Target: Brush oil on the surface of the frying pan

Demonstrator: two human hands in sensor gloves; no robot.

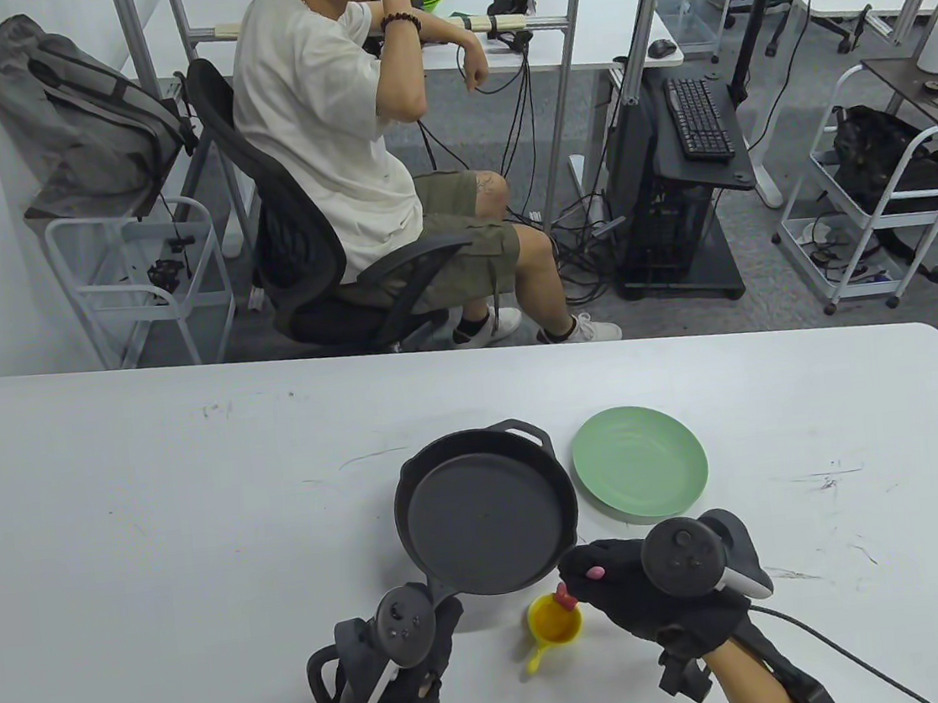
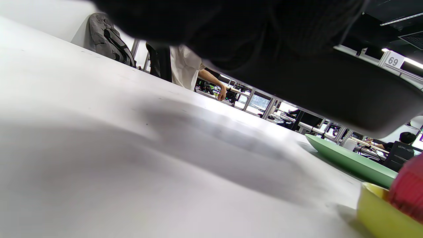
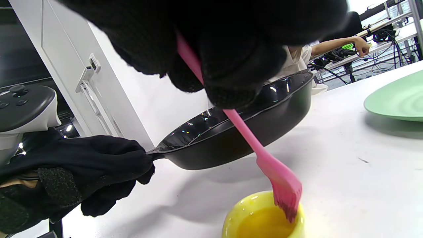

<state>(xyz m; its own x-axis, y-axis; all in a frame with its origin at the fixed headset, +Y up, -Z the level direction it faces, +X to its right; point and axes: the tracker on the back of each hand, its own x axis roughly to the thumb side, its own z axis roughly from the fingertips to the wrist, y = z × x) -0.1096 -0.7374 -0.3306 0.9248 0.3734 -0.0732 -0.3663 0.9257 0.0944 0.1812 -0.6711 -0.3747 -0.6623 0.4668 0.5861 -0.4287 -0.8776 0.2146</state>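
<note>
The pan (image 3: 238,135) looks like dark metal, glossy outside. The brush (image 3: 281,181) seems pink silicone; the cup (image 3: 264,218) glossy yellow; the desk (image 1: 159,531) smooth white; the gloves knitted black cloth.

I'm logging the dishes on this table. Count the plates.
1. A green plate lies on the white table, right of the frying pan, apart from it. None seems hidden.
</note>
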